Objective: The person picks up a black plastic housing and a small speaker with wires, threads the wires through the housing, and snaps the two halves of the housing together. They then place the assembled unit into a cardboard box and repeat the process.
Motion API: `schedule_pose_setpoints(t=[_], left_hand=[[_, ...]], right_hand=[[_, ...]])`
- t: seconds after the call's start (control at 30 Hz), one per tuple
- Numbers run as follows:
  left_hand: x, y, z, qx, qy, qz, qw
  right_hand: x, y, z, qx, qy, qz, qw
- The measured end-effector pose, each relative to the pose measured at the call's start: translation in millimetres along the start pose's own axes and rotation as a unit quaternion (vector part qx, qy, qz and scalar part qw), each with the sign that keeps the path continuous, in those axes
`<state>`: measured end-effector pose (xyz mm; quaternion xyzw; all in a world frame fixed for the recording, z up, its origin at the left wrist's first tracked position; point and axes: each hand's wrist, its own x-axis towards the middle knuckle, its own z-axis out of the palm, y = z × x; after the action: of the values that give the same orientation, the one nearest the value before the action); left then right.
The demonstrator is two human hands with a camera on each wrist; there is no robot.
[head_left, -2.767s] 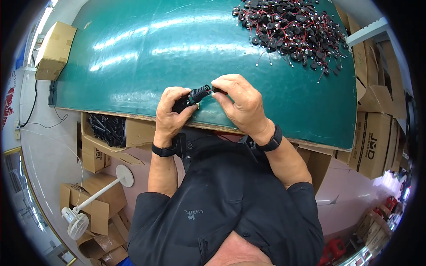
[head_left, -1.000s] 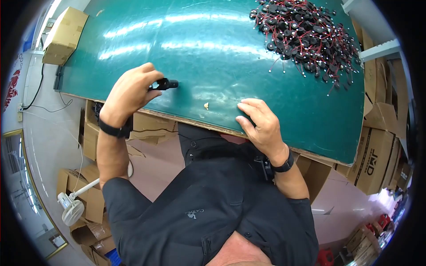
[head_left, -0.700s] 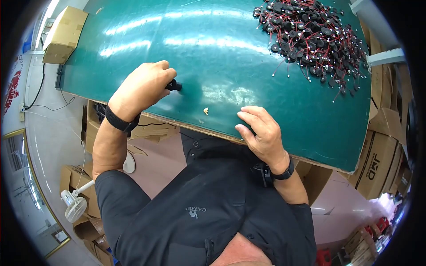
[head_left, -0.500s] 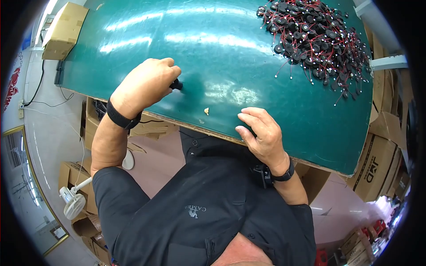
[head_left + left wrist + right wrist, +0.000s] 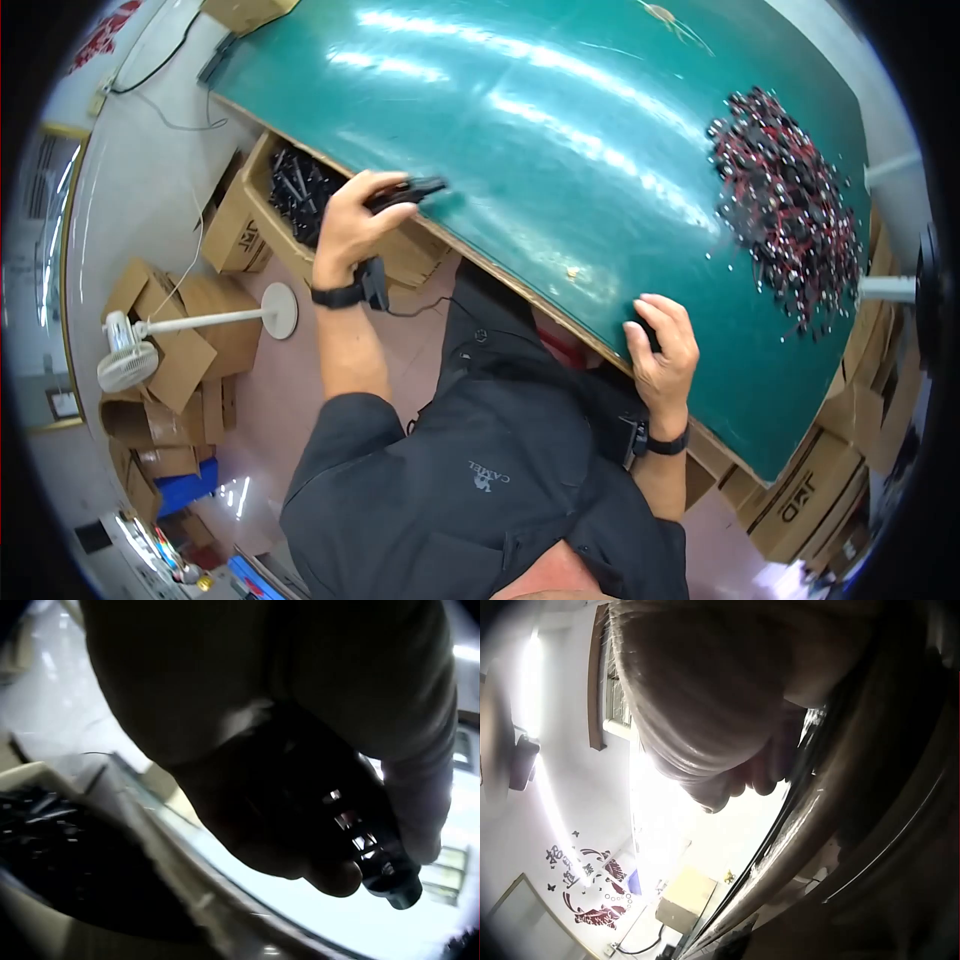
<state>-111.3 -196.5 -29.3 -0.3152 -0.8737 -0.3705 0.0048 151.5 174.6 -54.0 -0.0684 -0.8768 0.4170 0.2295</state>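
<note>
My left hand (image 5: 352, 225) holds a black slotted plastic housing (image 5: 425, 188) between thumb and fingers, over the table's near edge. In the left wrist view the housing (image 5: 367, 840) shows a row of slots and a short round end; my palm hides the rest. An open carton (image 5: 262, 215) of similar black plastic parts (image 5: 300, 195) stands just beyond that hand, below table height. At the table edge to the right, my right hand (image 5: 668, 362) rests with loosely bent fingers and nothing in them. A small yellowish bit (image 5: 572, 272) lies on the green table (image 5: 600, 200) between the hands.
A heap of black round parts with red wires (image 5: 785, 200) covers the table's right end. One carton (image 5: 250, 12) stands at the far left corner. On the floor are a white fan (image 5: 128, 362) and several boxes (image 5: 190, 340). More cartons (image 5: 805, 495) stand at right.
Earlier both hands worked at the housing; the right then let go and rested. The left hand carried the housing across the table, then back to the edge beside the carton. The head view has turned.
</note>
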Motion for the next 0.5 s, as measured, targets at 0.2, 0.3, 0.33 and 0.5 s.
schedule_pose_setpoints(t=[0.2, 0.3, 0.33, 0.5], left_hand=[[-125, -191, -20, -0.198, 0.286, -0.268, 0.898], [-98, -249, -36, -0.116, 0.321, -0.261, 0.903], [-78, -256, -47, -0.022, 0.299, -0.243, 0.922], [-37, -261, -35, 0.190, 0.119, -0.296, 0.928]], right_hand=[[2, 2, 2, -0.020, -0.012, -0.004, 1.000], [4, 1, 6, -0.029, -0.014, 0.020, 0.999], [4, 1, 6, -0.039, -0.014, 0.016, 0.999], [0, -2, 9, -0.062, 0.001, 0.016, 0.998]])
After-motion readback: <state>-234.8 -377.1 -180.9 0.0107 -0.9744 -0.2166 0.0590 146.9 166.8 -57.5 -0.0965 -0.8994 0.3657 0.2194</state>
